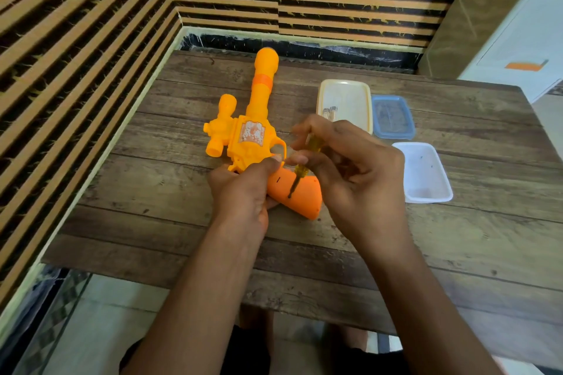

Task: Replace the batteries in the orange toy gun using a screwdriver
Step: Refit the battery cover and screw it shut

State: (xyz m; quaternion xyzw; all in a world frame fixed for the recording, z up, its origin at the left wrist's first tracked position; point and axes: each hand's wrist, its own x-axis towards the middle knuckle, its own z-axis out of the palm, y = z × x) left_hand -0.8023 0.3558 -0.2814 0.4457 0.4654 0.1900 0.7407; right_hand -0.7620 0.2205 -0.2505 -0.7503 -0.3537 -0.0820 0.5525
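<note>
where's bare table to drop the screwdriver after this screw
Bare wood: left of the orange plastic toy gun to the wooden table's left edge, and the near right corner in front of the white rectangular plastic tub. Crowded: behind it, by the cream tub and blue tub.

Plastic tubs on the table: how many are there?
3. A cream tub lies farthest back, a blue tub sits beside it on its right, and a white tub sits nearer the camera. None seems hidden.

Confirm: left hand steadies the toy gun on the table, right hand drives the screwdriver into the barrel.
Not the barrel: the head view shows the right hand pressing the screwdriver into the handle. The left hand does steady the toy gun on the table.
</note>
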